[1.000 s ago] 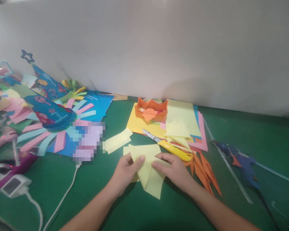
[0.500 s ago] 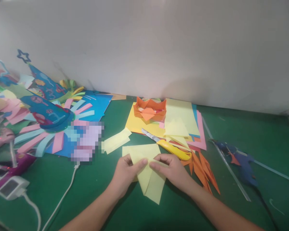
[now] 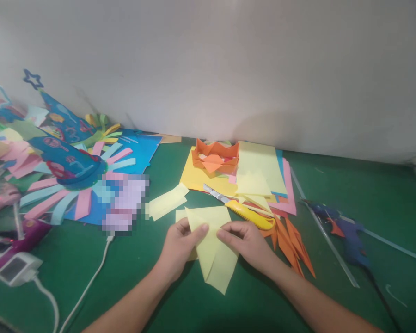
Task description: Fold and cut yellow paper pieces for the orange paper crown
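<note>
A pale yellow sheet of paper [image 3: 215, 252], partly folded to a point, lies on the green table [image 3: 131, 286] in front of me. My left hand [image 3: 180, 245] pinches its left side, thumb on top. My right hand [image 3: 249, 243] presses and pinches the right side of the same sheet. The fingertips of both hands are a few centimetres apart over the fold. Yellow-handled scissors [image 3: 244, 212] lie just beyond my right hand.
Coloured paper sheets [image 3: 263, 173] and an orange folded paper crown [image 3: 215, 159] lie behind. Orange paper spikes [image 3: 293, 247] lie right of my hand. A blue glue gun [image 3: 346, 233] is at the right. Paper crafts [image 3: 65, 162], a purple glue gun [image 3: 17, 238] and a white cable [image 3: 90, 282] fill the left.
Both hands have worked the fold slightly, and the lower point of the yellow sheet has shifted a little toward me. Otherwise the scene is the same.
</note>
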The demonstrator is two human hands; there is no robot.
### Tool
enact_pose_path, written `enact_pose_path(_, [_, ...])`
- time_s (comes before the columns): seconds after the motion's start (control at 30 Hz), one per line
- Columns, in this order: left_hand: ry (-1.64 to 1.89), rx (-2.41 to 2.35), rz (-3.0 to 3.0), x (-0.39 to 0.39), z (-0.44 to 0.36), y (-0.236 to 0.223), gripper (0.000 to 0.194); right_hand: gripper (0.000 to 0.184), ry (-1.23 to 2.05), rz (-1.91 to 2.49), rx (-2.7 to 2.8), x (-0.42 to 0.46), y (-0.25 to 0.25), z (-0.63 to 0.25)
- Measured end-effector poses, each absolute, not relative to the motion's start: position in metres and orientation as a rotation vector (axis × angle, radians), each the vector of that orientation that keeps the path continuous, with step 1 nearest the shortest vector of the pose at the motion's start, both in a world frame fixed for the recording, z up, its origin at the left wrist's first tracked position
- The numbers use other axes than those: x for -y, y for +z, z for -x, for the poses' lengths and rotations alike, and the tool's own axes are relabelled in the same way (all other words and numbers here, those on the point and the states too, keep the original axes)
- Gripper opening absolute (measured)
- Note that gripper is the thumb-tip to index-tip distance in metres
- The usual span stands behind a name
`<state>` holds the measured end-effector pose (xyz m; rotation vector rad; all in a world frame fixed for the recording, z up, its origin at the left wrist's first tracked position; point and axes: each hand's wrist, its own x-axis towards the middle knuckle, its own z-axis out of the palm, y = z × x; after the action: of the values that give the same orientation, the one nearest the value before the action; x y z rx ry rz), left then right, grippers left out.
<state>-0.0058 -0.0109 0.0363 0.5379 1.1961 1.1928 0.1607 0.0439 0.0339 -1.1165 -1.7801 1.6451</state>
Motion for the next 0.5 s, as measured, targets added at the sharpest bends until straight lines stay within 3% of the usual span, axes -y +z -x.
enact_pose_path(0.5, [1.187, -1.261, -0.570, 0.0101, 0.0065, 0.0382, 0.034, 0.033, 1.638, 1.116, 1.762, -0.0422, 0.0287, -0.1615])
